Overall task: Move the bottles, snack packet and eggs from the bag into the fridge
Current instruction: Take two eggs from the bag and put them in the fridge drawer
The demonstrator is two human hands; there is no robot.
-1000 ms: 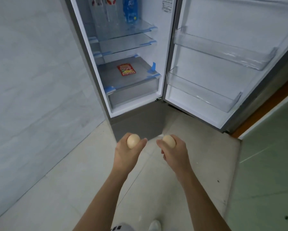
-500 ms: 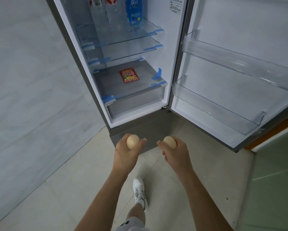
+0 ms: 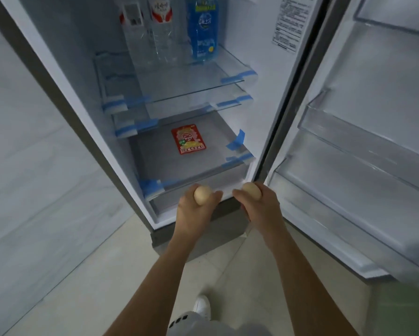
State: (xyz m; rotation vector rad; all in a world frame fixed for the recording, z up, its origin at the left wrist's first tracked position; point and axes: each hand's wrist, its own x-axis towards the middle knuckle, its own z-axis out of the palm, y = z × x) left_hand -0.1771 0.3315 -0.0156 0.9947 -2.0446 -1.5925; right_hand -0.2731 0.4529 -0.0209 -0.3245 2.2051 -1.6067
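My left hand (image 3: 194, 212) grips a pale egg (image 3: 202, 194), and my right hand (image 3: 259, 207) grips a second egg (image 3: 251, 189). Both hands hover side by side in front of the open fridge (image 3: 87, 132), level with its bottom drawer. A red snack packet (image 3: 188, 139) lies flat on the grey lowest shelf. On the top glass shelf stand two clear bottles (image 3: 152, 32) with red-and-white labels and a blue bottle (image 3: 203, 27). The bag is out of view.
The fridge door (image 3: 373, 141) hangs open on the right, with clear door bins (image 3: 363, 141) at several heights. A grey tiled wall stands to the left. Pale floor tiles lie below, and my white shoe (image 3: 202, 306) shows between my arms.
I have stepped closer to the fridge, so it fills more of the view. Both hands, each still holding an egg, now sit in front of the bottom drawer.
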